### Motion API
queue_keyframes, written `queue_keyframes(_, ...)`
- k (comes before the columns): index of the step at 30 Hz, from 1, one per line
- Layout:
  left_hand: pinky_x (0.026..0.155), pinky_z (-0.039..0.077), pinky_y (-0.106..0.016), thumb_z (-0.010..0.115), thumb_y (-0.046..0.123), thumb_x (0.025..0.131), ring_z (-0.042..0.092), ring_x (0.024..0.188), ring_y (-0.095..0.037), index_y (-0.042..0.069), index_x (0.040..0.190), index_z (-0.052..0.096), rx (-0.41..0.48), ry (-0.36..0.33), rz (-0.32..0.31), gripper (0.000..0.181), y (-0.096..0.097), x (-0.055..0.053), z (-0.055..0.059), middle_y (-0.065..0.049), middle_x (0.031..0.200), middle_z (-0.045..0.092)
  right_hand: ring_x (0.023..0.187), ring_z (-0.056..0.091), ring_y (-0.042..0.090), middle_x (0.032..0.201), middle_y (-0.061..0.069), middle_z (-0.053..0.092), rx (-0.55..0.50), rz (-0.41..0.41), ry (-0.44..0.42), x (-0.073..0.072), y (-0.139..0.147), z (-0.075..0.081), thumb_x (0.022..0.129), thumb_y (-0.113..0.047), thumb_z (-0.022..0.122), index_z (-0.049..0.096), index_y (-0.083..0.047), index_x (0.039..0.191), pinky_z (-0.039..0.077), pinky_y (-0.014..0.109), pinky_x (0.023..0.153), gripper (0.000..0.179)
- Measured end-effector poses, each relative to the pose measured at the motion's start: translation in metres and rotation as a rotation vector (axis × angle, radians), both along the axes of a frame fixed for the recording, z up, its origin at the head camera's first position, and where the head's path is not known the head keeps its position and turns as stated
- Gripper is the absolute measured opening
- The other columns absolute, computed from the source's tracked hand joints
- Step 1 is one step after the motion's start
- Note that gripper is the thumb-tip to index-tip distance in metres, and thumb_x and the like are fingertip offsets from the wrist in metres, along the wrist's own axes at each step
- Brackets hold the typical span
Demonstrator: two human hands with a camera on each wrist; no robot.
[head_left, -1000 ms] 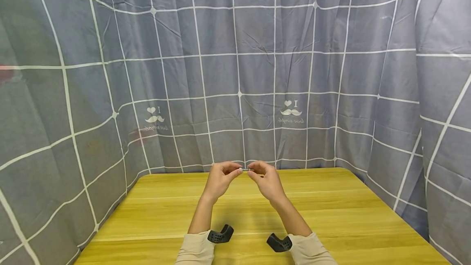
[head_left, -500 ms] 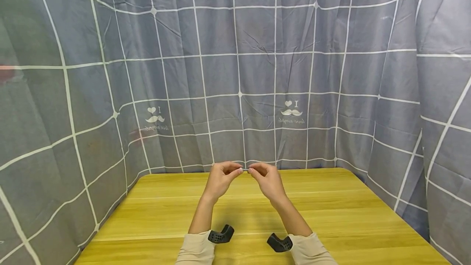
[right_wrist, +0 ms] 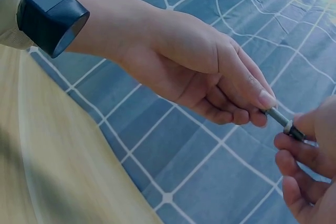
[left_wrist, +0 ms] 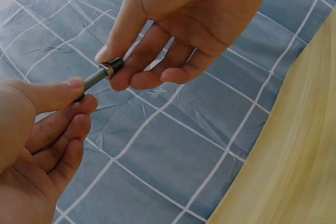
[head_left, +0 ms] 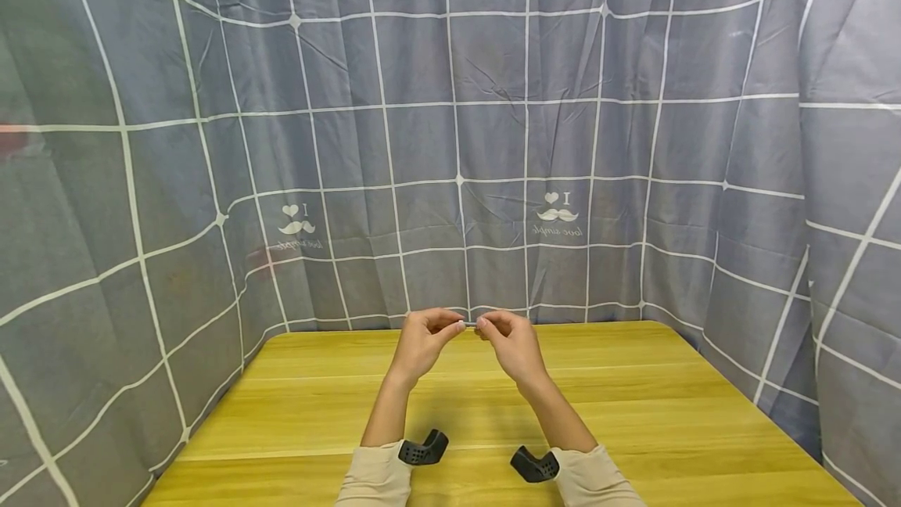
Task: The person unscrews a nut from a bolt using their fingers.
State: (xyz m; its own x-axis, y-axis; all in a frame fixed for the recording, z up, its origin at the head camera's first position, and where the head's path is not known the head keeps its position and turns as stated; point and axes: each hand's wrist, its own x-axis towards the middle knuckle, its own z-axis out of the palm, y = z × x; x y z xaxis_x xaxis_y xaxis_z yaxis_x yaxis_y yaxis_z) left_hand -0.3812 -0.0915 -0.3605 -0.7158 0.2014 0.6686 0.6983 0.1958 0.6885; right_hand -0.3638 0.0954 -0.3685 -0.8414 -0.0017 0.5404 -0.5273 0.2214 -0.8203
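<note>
Both hands meet over the far part of the table, at a small silver bolt (left_wrist: 93, 81) with a threaded shank. My left hand (head_left: 420, 346) pinches one end of it between thumb and index finger; those fingertips hide that end. Close to the other end sits a nut (left_wrist: 110, 70), with a dark end piece (right_wrist: 297, 134) beyond it. My right hand (head_left: 514, 346) has its thumb and index finger on either side of the nut and dark end. In the left wrist view its other fingers are loosely bent below. Shank shows between the two hands.
A yellow wood-grain table (head_left: 464, 405) lies beneath the forearms. Grey curtain (head_left: 493, 139) with white grid lines hangs behind it and at both sides. Black devices sit on the wrists, one on the left wrist (head_left: 423, 448) and one on the right (head_left: 535, 465).
My right thumb and fingertips have shifted slightly to the right and changed their pose around the bolt's end. The left hand stays nearly still, its pinch unchanged.
</note>
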Motion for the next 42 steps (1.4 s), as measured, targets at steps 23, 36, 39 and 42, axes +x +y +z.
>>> queue_keyframes(23,0.077,0.055,-0.032,0.072,-0.004,0.094,0.071,0.086,-0.033,-0.007,0.1,0.076,0.039,-0.021,0.036,0.008,0.005,0.017,0.01,-0.017,0.093,0.075,0.098,0.07,0.03,0.109,0.012,0.073,-0.021,0.024,-0.009,0.001,0.0,0.0,0.101,-0.016,0.071,0.073,-0.004,0.121,0.055,0.049,0.086,0.023)
queue_keyframes(36,0.077,0.055,-0.034,0.072,-0.006,0.094,0.071,0.086,-0.036,-0.007,0.1,0.077,0.038,-0.008,0.015,0.008,0.004,0.034,0.023,-0.019,0.093,0.074,0.106,0.068,0.03,0.114,0.013,0.072,-0.015,0.054,-0.005,0.0,-0.001,0.001,0.099,-0.011,0.072,0.071,-0.007,0.124,0.054,0.051,0.091,0.026)
queue_keyframes(39,0.077,0.054,-0.034,0.072,-0.005,0.094,0.07,0.087,-0.037,-0.007,0.101,0.076,0.035,-0.015,0.012,0.008,0.004,0.035,0.024,-0.02,0.094,0.074,0.107,0.067,0.031,0.117,0.012,0.071,0.0,0.034,-0.026,0.001,0.0,0.001,0.101,-0.019,0.07,0.068,-0.01,0.129,0.053,0.052,0.091,0.029)
queue_keyframes(42,0.077,0.054,-0.032,0.072,-0.005,0.094,0.07,0.087,-0.039,-0.008,0.1,0.076,0.04,-0.016,0.007,0.008,0.005,0.035,0.024,-0.021,0.093,0.074,0.106,0.067,0.032,0.116,0.012,0.071,-0.004,0.018,-0.043,-0.001,0.0,0.001,0.104,-0.026,0.066,0.069,-0.008,0.129,0.053,0.051,0.091,0.03)
